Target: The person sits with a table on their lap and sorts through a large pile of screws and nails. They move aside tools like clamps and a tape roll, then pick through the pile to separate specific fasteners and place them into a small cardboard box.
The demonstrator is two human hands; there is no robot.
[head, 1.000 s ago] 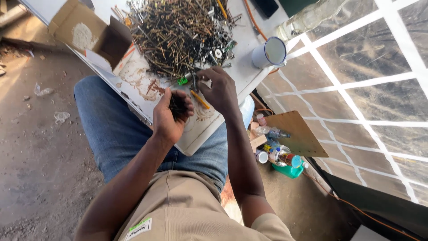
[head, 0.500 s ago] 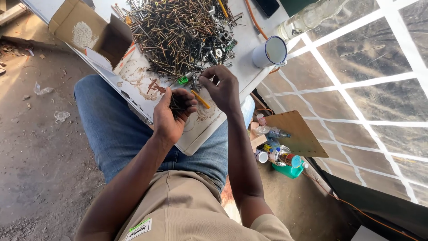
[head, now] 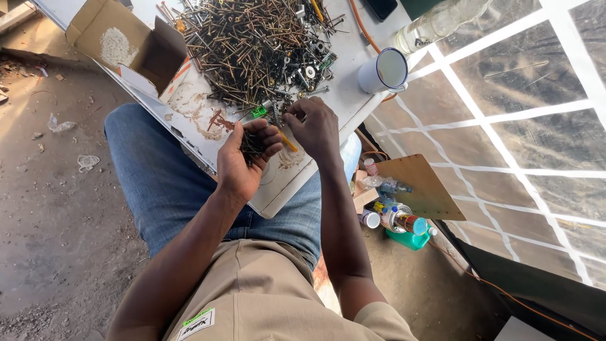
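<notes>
A big heap of screws (head: 252,44), mixed with washers and nuts, lies on a white board (head: 287,180) across my lap. My left hand (head: 243,158) is cupped around a bunch of dark screws (head: 252,146) held over the board's near part. My right hand (head: 314,129) hovers just right of it, fingertips pinched at the heap's near edge, seemingly on a small screw. A green plastic piece (head: 258,112) and a yellow pencil (head: 288,143) lie on the board between and under my hands.
An open cardboard box (head: 120,47) sits at the board's left end, a white enamel mug (head: 382,71) at its right, a clear bottle (head: 435,25) behind. Bottles, cans and a wooden board (head: 420,189) stand on the dirt floor to the right.
My right hand rose slightly from the heap's edge and drew closer to my left hand. My left hand's fingers curled a little tighter around the bunch of screws.
</notes>
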